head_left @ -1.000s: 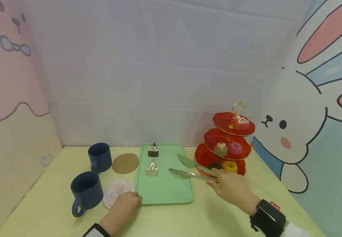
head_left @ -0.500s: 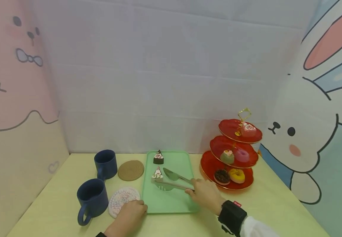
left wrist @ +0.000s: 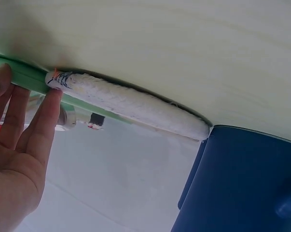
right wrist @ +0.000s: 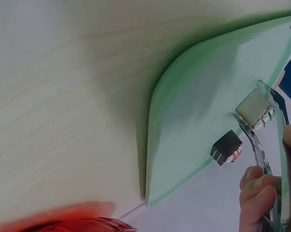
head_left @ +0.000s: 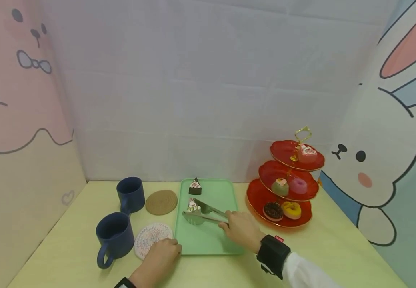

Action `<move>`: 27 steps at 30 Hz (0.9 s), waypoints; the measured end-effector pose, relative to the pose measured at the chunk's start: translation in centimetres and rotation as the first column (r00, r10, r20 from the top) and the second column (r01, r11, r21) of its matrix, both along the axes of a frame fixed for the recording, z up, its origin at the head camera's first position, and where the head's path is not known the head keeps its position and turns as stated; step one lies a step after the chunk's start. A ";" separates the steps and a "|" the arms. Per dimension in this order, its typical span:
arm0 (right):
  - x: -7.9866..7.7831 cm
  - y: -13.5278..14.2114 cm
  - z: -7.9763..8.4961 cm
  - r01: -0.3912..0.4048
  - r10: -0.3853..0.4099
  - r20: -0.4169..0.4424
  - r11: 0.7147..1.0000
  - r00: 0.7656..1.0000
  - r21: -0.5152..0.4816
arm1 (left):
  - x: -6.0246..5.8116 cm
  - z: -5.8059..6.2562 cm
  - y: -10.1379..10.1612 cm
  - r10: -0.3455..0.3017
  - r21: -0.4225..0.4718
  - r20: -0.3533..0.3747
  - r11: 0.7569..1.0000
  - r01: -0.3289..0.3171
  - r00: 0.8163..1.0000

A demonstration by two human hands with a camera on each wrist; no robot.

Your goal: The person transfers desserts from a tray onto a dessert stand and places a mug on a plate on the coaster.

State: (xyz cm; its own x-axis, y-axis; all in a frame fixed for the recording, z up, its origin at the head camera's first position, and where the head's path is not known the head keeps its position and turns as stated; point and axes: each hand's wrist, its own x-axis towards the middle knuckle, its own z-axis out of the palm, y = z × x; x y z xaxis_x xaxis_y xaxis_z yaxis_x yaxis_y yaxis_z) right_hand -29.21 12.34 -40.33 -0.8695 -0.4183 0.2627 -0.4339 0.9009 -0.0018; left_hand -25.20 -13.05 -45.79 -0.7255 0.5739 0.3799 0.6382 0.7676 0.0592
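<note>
My right hand (head_left: 243, 231) grips metal serving tongs (head_left: 212, 219) over the green tray (head_left: 208, 243). The tongs' two tips stand on either side of a pale cake slice (head_left: 192, 205); in the right wrist view the slice (right wrist: 253, 107) lies between them. Behind it on the tray sits a dark chocolate cake slice (head_left: 195, 188). At the tray's near left corner, my left hand (head_left: 162, 255) holds the edge, thumb and fingers at the rim in the left wrist view. A white speckled coaster (head_left: 153, 237) lies right beside that hand.
A red three-tier stand (head_left: 256, 200) at the right carries donuts and small cakes. Two blue mugs, one nearer (head_left: 116, 236) and one farther (head_left: 131, 195), stand at the left. A tan woven coaster (head_left: 161, 202) lies left of the tray.
My right hand has moved left with the tongs, from beside the stand to over the tray, bringing the tips around the pale cake slice. The left hand has stayed at the tray's corner.
</note>
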 end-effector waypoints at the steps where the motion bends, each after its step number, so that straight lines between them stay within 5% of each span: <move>1: -0.1 -0.1 0.0 -0.003 0.003 -0.008 1.000 1.000 0.005 | 0.0 0.0 0.0 0.000 0.002 -0.001 1.000 0.000 1.000; 12: -0.5 0.5 -0.9 -0.040 0.041 -0.103 0.999 0.994 0.014 | 0.0 -0.1 0.0 0.008 0.006 -0.029 1.000 -0.008 1.000; 18: 0.2 1.6 -0.3 -0.017 0.016 -0.039 1.000 0.999 -0.017 | -0.1 -0.2 0.4 0.003 0.009 -0.028 1.000 -0.002 1.000; 22: 0.8 2.9 1.6 0.032 -0.031 0.032 0.998 0.999 -0.052 | 0.0 -0.3 0.2 0.010 0.014 -0.031 1.000 -0.010 0.999; 27: 2.3 6.0 6.3 0.121 -0.117 0.054 0.990 0.992 -0.074 | -0.1 -0.2 0.0 0.009 0.026 -0.052 1.000 -0.007 0.999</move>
State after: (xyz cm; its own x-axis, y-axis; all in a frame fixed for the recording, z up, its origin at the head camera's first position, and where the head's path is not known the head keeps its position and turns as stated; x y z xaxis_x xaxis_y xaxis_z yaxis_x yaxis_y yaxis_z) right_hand -26.91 18.37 -33.99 -0.9247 -0.2911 0.2453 -0.3212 0.9425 -0.0922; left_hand -25.27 -13.06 -45.96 -0.7087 0.5578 0.4320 0.6348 0.7713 0.0457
